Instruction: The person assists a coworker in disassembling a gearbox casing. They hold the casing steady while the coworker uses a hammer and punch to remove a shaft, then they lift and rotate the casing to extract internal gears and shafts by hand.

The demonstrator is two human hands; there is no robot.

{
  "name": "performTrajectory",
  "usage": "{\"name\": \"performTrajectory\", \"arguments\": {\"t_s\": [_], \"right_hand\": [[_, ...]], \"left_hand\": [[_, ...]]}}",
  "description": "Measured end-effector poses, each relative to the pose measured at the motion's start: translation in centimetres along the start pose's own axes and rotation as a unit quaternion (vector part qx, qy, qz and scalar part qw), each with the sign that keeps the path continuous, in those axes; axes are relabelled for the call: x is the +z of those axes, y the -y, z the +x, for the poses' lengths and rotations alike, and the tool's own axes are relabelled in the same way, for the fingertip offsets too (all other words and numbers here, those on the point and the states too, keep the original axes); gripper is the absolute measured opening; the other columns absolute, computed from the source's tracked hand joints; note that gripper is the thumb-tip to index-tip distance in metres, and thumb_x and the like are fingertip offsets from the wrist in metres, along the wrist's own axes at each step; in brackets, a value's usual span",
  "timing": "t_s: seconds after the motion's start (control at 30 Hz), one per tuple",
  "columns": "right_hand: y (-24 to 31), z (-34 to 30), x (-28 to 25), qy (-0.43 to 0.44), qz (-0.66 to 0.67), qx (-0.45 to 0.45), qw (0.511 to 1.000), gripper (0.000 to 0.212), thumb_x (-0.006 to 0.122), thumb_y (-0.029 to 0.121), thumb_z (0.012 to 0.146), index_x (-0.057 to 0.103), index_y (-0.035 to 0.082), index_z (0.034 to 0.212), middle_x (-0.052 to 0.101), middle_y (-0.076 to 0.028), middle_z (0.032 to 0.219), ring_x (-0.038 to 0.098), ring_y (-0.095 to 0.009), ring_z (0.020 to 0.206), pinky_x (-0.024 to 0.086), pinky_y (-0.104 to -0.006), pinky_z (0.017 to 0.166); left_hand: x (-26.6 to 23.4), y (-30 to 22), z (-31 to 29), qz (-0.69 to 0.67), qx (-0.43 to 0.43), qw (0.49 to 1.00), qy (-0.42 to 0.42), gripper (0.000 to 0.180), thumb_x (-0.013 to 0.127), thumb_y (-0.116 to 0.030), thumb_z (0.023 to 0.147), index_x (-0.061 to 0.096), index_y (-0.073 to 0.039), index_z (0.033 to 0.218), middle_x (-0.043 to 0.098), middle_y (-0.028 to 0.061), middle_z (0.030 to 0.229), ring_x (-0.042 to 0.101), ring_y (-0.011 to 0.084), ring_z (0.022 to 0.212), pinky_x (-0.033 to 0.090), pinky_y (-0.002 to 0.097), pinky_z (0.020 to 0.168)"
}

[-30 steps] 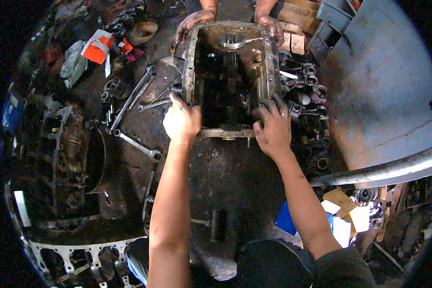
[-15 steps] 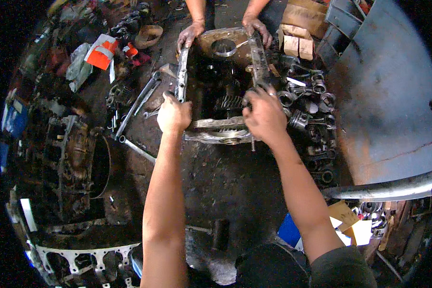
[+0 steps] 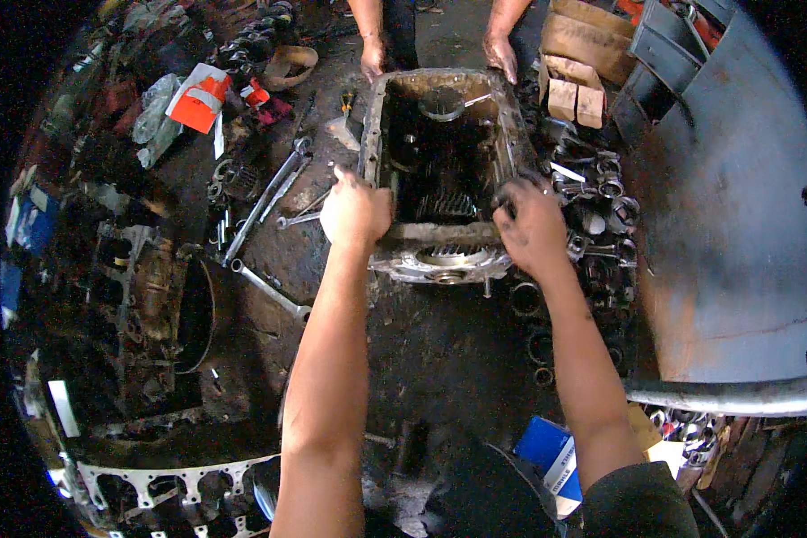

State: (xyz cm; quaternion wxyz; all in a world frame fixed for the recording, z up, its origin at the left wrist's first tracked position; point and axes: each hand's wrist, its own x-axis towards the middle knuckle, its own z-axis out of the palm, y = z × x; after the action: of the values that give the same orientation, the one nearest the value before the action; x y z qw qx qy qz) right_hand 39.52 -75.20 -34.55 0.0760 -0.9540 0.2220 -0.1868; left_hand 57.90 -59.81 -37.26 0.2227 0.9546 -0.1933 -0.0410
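Note:
A greasy, rectangular metal gearbox housing (image 3: 439,233) stands before me with its open side up. Its dark interior shows a toothed gear (image 3: 448,205), and a round opening lies at the far end. My left hand (image 3: 357,212) is closed on the near left corner of the rim. At the near right corner, my right hand (image 3: 531,221), its fingers blackened, curls over the edge; its fingertips are partly hidden. Across from me a co-worker's two hands (image 3: 373,59) are at the far corners, their fingers partly hidden by the housing.
Wrenches (image 3: 269,199) lie on the dirty floor to the left. Pistons and connecting rods (image 3: 605,193) crowd the right side, beside a grey metal panel (image 3: 735,233). A large engine part (image 3: 148,305) stands at left, a flat gasket (image 3: 188,480) below it. A blue box (image 3: 547,453) lies near my right arm.
The housing and both my hands have shifted to the right and slightly nearer, and the view has shifted somewhat too. The co-worker's hands have moved from the side rims to the far corners.

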Motion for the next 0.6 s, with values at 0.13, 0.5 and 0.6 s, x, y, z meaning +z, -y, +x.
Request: {"name": "performTrajectory", "arguments": {"t_s": [0.13, 0.5, 0.6], "right_hand": [[0.7, 0.2, -0.1, -0.021, -0.005, 0.014, 1.0, 0.026, 0.062, 0.013, 0.075, 0.061, 0.001, 0.098, 0.06, -0.018, 0.105, 0.05, -0.041, 0.105, 0.04, -0.0479, 0.095], [0.4, 1.0, -0.9, 0.069, 0.03, 0.02, 0.997, 0.03, 0.061, 0.02, 0.079, 0.06, 0.005, 0.105, 0.056, -0.017, 0.113, 0.044, -0.041, 0.116, 0.037, -0.0466, 0.102], [0.3, 1.1, -1.0, 0.073, 0.044, 0.037, 0.996, 0.031, 0.061, 0.021, 0.079, 0.06, 0.005, 0.105, 0.055, -0.016, 0.115, 0.043, -0.04, 0.117, 0.035, -0.0463, 0.104]], "left_hand": [[-0.7, -0.1, -0.2, 0.043, 0.015, 0.999, 0.028, 0.073, 0.064, -0.039, 0.081, 0.041, 0.015, 0.125, 0.059, 0.0299, 0.11, 0.06, 0.0396, 0.1, 0.05, 0.0428, 0.086], [-1.0, -0.8, 0.1, 0.052, -0.045, 0.996, 0.051, 0.079, 0.065, -0.036, 0.079, 0.028, 0.011, 0.132, 0.064, 0.0257, 0.097, 0.064, 0.039, 0.092, 0.052, 0.0426, 0.081], [-1.0, -0.8, 0.2, 0.039, -0.055, 0.996, 0.057, 0.081, 0.065, -0.035, 0.079, 0.026, 0.01, 0.135, 0.064, 0.0259, 0.098, 0.064, 0.0382, 0.093, 0.052, 0.0424, 0.082]]}}
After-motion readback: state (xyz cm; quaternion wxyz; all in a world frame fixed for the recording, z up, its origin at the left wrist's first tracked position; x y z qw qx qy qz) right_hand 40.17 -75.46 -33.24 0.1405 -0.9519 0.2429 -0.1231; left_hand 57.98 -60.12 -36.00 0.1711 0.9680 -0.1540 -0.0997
